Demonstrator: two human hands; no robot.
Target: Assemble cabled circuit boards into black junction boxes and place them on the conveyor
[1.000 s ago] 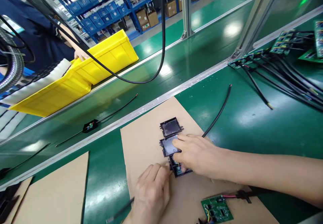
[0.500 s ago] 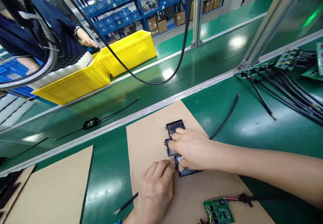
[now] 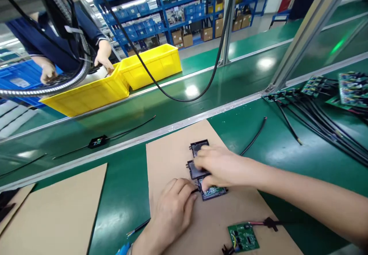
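Observation:
Three small black plastic cases lie in a slanting row on a cardboard sheet [image 3: 169, 155]. The far case [image 3: 198, 146] and the middle case [image 3: 198, 169] look bare inside, while the near case [image 3: 214, 196] contains a green circuit board [image 3: 214, 190]. My right hand [image 3: 222, 166] reaches over them, fingers bent above the middle case and thumb pressed on the near one at its left side. Beside that case, my left hand [image 3: 175, 213] pinches a black cable [image 3: 194, 190] at the case's left edge. The cable's stripped tail [image 3: 138, 229] sticks out past my left wrist.
Another green circuit board [image 3: 244, 237] with wires lies at the cardboard's near edge. Wired boards and black cables [image 3: 324, 113] are heaped at right. A second cardboard sheet [image 3: 57, 209] lies left. Beyond the metal rail, a co-worker's hands [image 3: 105, 57] are at yellow bins [image 3: 152, 65].
My left hand has shifted slightly, and the cable at its fingertips now shows. My right fingers have lifted a little, uncovering more of the middle case. The camera view has tilted.

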